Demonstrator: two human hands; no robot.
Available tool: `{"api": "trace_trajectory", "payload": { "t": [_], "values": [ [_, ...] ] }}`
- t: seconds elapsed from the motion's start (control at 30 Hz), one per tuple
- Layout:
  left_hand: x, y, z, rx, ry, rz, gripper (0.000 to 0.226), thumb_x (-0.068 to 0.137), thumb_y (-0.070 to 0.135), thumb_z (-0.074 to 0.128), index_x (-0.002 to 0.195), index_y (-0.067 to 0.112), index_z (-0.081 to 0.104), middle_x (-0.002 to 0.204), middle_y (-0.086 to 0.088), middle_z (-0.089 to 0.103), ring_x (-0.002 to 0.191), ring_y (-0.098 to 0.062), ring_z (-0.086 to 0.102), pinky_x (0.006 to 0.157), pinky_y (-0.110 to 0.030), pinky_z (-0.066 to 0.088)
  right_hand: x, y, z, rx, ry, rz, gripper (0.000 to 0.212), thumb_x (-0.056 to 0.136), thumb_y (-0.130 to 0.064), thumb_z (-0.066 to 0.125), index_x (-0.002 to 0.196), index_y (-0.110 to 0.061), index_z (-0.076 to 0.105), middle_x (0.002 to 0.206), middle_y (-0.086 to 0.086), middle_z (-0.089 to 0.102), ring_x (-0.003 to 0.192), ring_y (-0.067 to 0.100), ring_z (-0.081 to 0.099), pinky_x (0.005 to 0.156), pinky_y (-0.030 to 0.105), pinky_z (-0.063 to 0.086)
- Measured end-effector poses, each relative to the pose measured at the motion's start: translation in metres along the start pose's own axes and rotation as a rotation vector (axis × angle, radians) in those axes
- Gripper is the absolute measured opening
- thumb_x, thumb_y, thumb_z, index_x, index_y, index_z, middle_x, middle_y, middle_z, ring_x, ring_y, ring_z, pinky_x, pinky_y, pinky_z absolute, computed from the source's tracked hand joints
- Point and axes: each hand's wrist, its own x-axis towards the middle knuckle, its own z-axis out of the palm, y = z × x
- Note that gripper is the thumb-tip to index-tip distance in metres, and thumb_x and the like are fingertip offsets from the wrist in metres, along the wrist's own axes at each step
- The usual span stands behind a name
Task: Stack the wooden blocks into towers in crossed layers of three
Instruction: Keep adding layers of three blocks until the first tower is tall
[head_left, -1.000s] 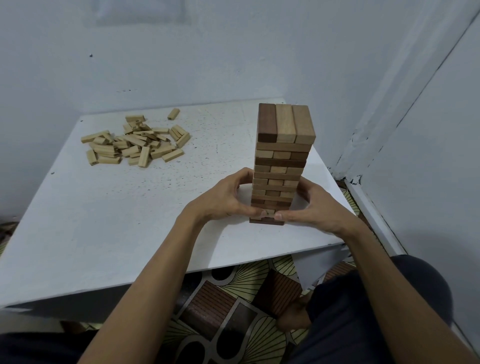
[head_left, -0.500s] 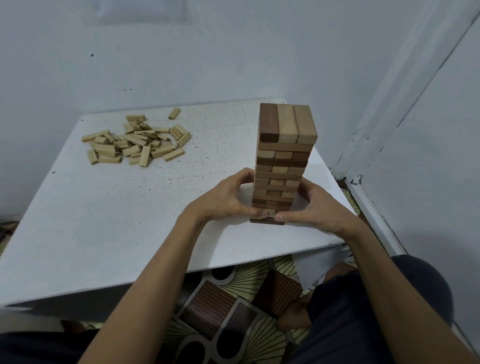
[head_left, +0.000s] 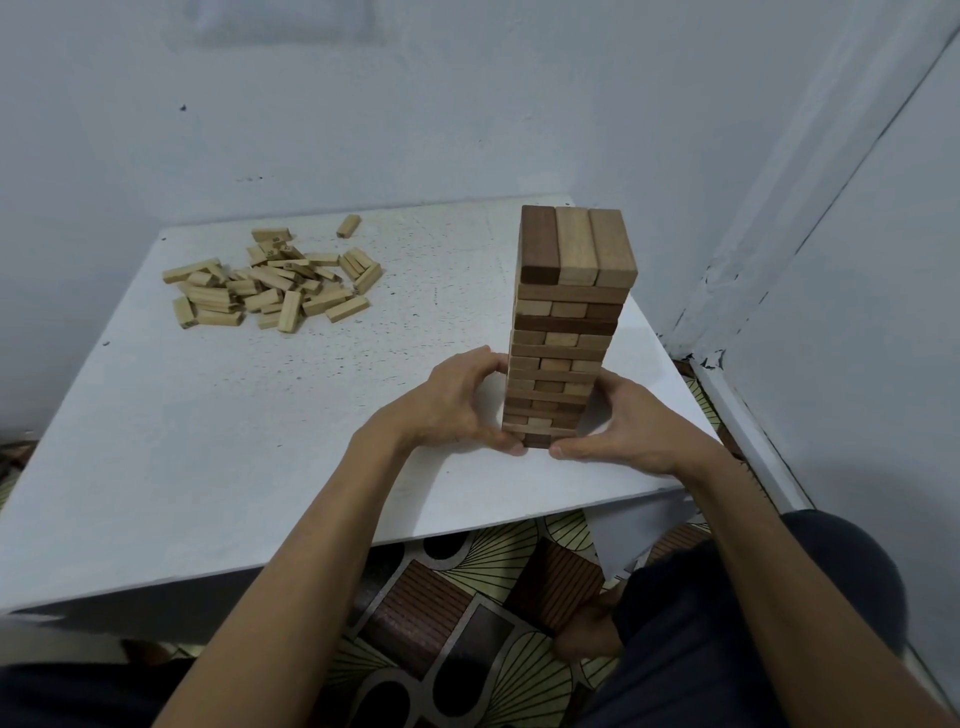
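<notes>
A tower of wooden blocks is standing upright right of the middle of the frame, near the right edge of a white table. Its layers are crossing one another, three blocks to each. The top layer is showing one dark block on the left and two paler ones beside it.

The person is cupping the bottom of the tower with both hands. The left hand is curling round the tower's left side, its thumb tip pressing at the front of the lowest layers and its fingers touching the side higher up. The right hand is doing the same from the right, with the thumb meeting the front of the base just beside the left thumb and the fingers wrapping round the far side, where I cannot see their tips. Both forearms are reaching in from the bottom of the frame.

A loose pile of pale blocks is lying in the upper left of the table, well apart from the tower, with one single block sitting just beyond it toward the wall. A patterned floor mat is showing below the table's near edge.
</notes>
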Motion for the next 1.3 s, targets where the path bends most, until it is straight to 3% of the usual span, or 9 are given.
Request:
{"api": "trace_trajectory", "payload": {
  "t": [0.47, 0.63, 0.73, 0.83, 0.9, 0.97, 1.03, 1.17, 1.3],
  "values": [
    [0.005, -0.009, 0.005, 0.098, 0.015, 0.041, 0.085, 0.052, 0.066, 0.081, 0.126, 0.036, 0.052, 0.125, 0.010, 0.057, 0.119, -0.016, 0.051, 0.102, -0.047, 0.042, -0.003, -0.005, 0.000, -0.031, -0.006, 0.010, 0.065, 0.071, -0.028, 0.089, 0.114, -0.052, 0.047, 0.112, -0.037, 0.055, 0.106, -0.022, 0.048, 0.086, 0.001, 0.035],
    [-0.002, -0.013, 0.004, 0.122, 0.022, 0.020, 0.099, 0.053, 0.071, 0.080, 0.139, 0.037, 0.043, 0.135, 0.011, 0.052, 0.128, -0.017, 0.046, 0.108, -0.049, 0.038, -0.007, -0.008, -0.002, -0.056, 0.015, 0.015, 0.078, 0.074, -0.032, 0.086, 0.136, -0.042, 0.039, 0.124, -0.036, 0.047, 0.110, -0.024, 0.042, 0.088, 0.000, 0.028],
    [-0.019, -0.008, -0.006, 0.056, 0.013, -0.072, 0.107, 0.061, 0.062, 0.081, 0.151, 0.040, 0.027, 0.154, 0.011, 0.036, 0.142, -0.014, 0.031, 0.118, -0.050, 0.026, -0.018, 0.000, -0.007, -0.088, 0.034, 0.041, 0.083, 0.085, -0.030, 0.076, 0.151, -0.037, 0.027, 0.142, -0.027, 0.036, 0.131, -0.005, 0.036, 0.106, 0.018, 0.028],
    [-0.040, 0.004, -0.015, -0.103, 0.057, -0.120, 0.083, 0.076, 0.045, 0.062, 0.152, 0.042, 0.026, 0.157, 0.014, 0.033, 0.143, -0.007, 0.027, 0.116, -0.038, 0.023, -0.032, 0.007, -0.005, 0.084, 0.161, 0.031, 0.068, 0.095, -0.020, 0.063, 0.152, -0.033, 0.029, 0.149, -0.023, 0.036, 0.140, 0.000, 0.034, 0.119, 0.033, 0.028],
    [-0.047, 0.012, -0.008, -0.282, 0.215, -0.114, 0.064, 0.088, 0.045, 0.046, 0.150, 0.041, 0.033, 0.151, 0.020, 0.042, 0.137, 0.000, 0.036, 0.111, -0.029, 0.027, -0.038, -0.001, 0.006, 0.316, 0.347, 0.023, 0.048, 0.101, -0.034, 0.051, 0.147, -0.031, 0.039, 0.145, -0.019, 0.047, 0.135, 0.000, 0.043, 0.117, 0.033, 0.033],
    [-0.045, 0.023, 0.008, -0.495, 0.386, -0.156, 0.057, 0.095, 0.055, 0.031, 0.150, 0.040, 0.035, 0.148, 0.022, 0.045, 0.135, 0.002, 0.040, 0.112, -0.027, 0.027, -0.037, -0.014, 0.022, 0.565, 0.503, 0.028, 0.046, 0.101, -0.048, 0.041, 0.143, -0.030, 0.044, 0.142, -0.012, 0.052, 0.131, 0.005, 0.050, 0.115, 0.036, 0.036],
    [-0.040, 0.037, 0.028, -0.662, 0.477, -0.184, 0.061, 0.096, 0.064, 0.021, 0.150, 0.038, 0.033, 0.153, 0.018, 0.040, 0.139, 0.000, 0.036, 0.119, -0.029, 0.024, -0.034, -0.026, 0.036, 0.717, 0.569, 0.049, 0.060, 0.097, -0.059, 0.035, 0.146, -0.027, 0.041, 0.144, -0.008, 0.051, 0.132, 0.006, 0.050, 0.117, 0.038, 0.035],
    [-0.031, 0.052, 0.052, -0.826, 0.524, -0.193, 0.081, 0.092, 0.075, 0.018, 0.156, 0.025, 0.027, 0.158, 0.012, 0.032, 0.144, 0.001, 0.029, 0.124, -0.036, 0.017, -0.023, -0.043, 0.061, 0.847, 0.535, 0.059, 0.092, 0.078, -0.080, 0.033, 0.151, -0.026, 0.037, 0.150, -0.008, 0.047, 0.138, 0.004, 0.042, 0.120, 0.037, 0.028],
    [-0.026, 0.058, 0.058, -0.867, 0.504, -0.191, 0.086, 0.091, 0.079, 0.016, 0.151, 0.022, 0.039, 0.153, 0.004, 0.045, 0.142, -0.008, 0.037, 0.121, -0.039, 0.026, -0.017, -0.050, 0.072, 0.883, 0.524, 0.024, 0.082, 0.088, -0.072, 0.022, 0.150, -0.022, 0.039, 0.145, -0.008, 0.054, 0.134, 0.002, 0.046, 0.119, 0.037, 0.030]
  ]
}}
